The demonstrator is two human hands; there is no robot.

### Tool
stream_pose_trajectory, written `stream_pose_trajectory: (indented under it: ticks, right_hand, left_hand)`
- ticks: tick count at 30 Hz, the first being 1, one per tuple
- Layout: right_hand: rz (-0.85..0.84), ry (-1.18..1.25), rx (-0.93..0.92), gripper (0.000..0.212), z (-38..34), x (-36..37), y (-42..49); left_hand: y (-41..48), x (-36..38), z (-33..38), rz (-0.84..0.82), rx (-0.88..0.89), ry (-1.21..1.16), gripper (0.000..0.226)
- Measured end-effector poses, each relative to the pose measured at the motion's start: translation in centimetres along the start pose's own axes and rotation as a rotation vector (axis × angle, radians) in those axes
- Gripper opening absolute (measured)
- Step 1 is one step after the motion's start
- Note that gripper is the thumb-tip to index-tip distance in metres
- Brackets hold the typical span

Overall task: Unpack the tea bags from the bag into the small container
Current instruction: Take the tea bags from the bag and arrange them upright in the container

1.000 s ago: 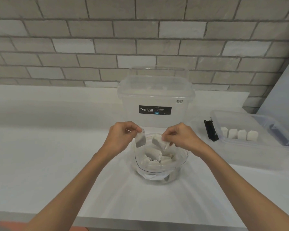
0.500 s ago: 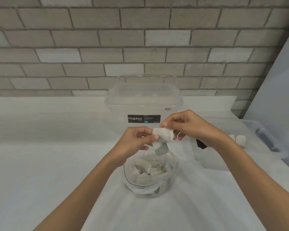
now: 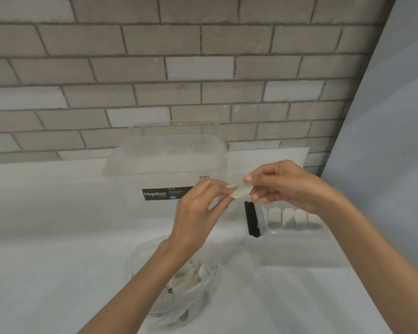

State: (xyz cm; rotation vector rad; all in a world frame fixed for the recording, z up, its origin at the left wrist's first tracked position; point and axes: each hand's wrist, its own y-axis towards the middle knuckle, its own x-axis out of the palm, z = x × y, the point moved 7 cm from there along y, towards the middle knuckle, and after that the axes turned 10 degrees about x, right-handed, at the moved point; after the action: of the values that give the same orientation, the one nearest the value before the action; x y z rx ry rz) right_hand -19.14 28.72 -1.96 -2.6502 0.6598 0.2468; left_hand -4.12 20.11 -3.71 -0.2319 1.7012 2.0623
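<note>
White tea bag (image 3: 240, 192) pinched between left hand (image 3: 198, 213) and right hand (image 3: 285, 186) (2 hands, fingers curled).

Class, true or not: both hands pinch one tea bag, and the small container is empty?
Not empty: the head view shows a row of tea bags in the small container; left hand and right hand do pinch one tea bag.

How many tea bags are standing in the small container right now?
4, upright in a row in the small container: first tea bag by the black clip, second, third, fourth partly behind the right hand wrist. More may be hidden there.
</note>
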Motion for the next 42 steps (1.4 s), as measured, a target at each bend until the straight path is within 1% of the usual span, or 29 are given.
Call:
stream_pose_trajectory:
  ticks: [2,5,7,11,13,15,18,19,21,23,24,26,29,31,35,39,42]
  right_hand:
    - [0.018,-0.020,-0.028,0.019,0.1,-1.6,0.2]
    - [0.074,-0.064,-0.051,0.023,0.6,-4.2,0.8]
    - [0.122,-0.122,-0.065,0.024,1.0,-6.1,1.1]
    - [0.219,-0.246,-0.086,0.019,2.1,-9.5,1.5]
    - [0.266,-0.305,-0.103,0.016,2.8,-10.8,1.7]
    - [0.303,-0.343,-0.130,0.015,3.4,-11.8,2.0]
    - [0.332,-0.341,-0.138,0.016,4.6,-12.9,2.8]
    - [0.335,-0.342,-0.126,0.017,5.2,-13.2,3.1]
    - [0.334,-0.374,-0.107,0.020,6.5,-13.6,3.9]
    - [0.341,-0.447,-0.091,0.021,7.8,-13.7,4.7]
    - [0.343,-0.492,-0.082,0.020,8.4,-13.7,5.0]
    - [0.347,-0.569,-0.054,0.019,9.4,-13.6,5.6]
    - [0.337,-0.668,-0.006,0.018,10.4,-13.4,6.3]
    - [0.323,-0.707,0.004,0.017,10.9,-13.4,6.8]
    - [0.304,-0.749,-0.018,0.016,11.6,-13.3,7.7]
    - [0.269,-0.747,-0.005,0.013,12.2,-13.1,8.7]
    - [0.246,-0.762,-0.006,0.013,12.4,-12.8,9.3]
  left_hand:
    - [0.6,1.5,0.0,-0.004,0.010,-0.015,0.013]
    - [1.6,3.7,0.1,-0.078,-0.007,-0.058,0.016]
    - [2.3,4.7,-0.2,-0.100,-0.080,-0.097,0.018]
    - [3.7,7.0,-1.5,-0.144,-0.312,-0.215,0.007]
    - [4.2,8.5,-2.0,-0.201,-0.402,-0.222,0.012]
    - [4.9,10.0,-2.1,-0.269,-0.427,-0.208,0.016]
    - [5.6,12.6,-2.0,-0.357,-0.442,-0.218,0.012]
    - [5.7,13.7,-2.0,-0.399,-0.448,-0.220,0.017]
    - [5.6,15.8,-2.1,-0.520,-0.430,-0.178,0.021]
    - [5.2,17.9,-2.0,-0.668,-0.386,-0.101,0.012]
    - [4.9,18.8,-1.9,-0.746,-0.368,-0.066,0.011]
    - [4.1,20.3,-1.9,-0.885,-0.348,0.002,0.015]
    - [3.0,22.1,-1.9,-1.042,-0.295,0.110,0.020]
    - [2.6,23.2,-1.8,-1.120,-0.251,0.194,0.022]
    - [2.2,24.6,-1.7,-1.222,-0.179,0.329,0.023]
    - [1.8,25.3,-1.4,-1.306,0.042,0.612,0.025]
    - [1.4,25.7,-1.2,-1.344,0.150,0.710,0.025]
